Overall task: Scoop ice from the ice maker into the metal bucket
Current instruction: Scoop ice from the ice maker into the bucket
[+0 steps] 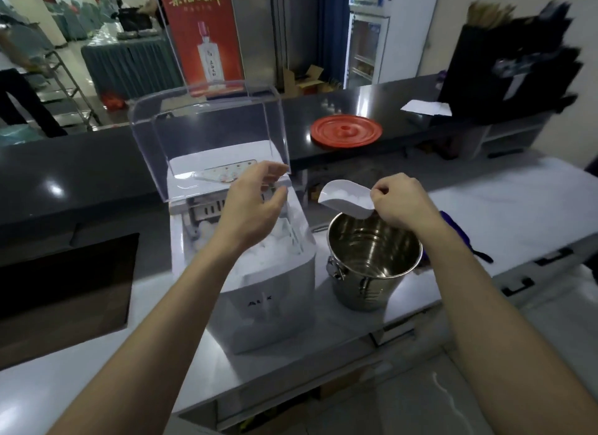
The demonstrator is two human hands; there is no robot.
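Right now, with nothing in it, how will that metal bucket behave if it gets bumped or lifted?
The steel bucket looks thin-walled and empty, so probably light and easy to shove across the smooth counter. Its wide mouth and narrower base suggest it could tip if knocked at the rim. Polished sides may be slippery; its side handle lugs look safer.

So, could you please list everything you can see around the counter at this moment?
ice maker: one, white, on the counter, left of the bucket
lid: one, clear, raised open
ice: a heap, white, inside the ice maker
metal bucket: one, silver, right of the ice maker, no ice visible inside
scoop: one, white, loaded with ice, above the bucket's rim
round lid: one, red, on the dark back counter
poster: one, red, behind
left hand: at the lid's edge
right hand: holding the scoop
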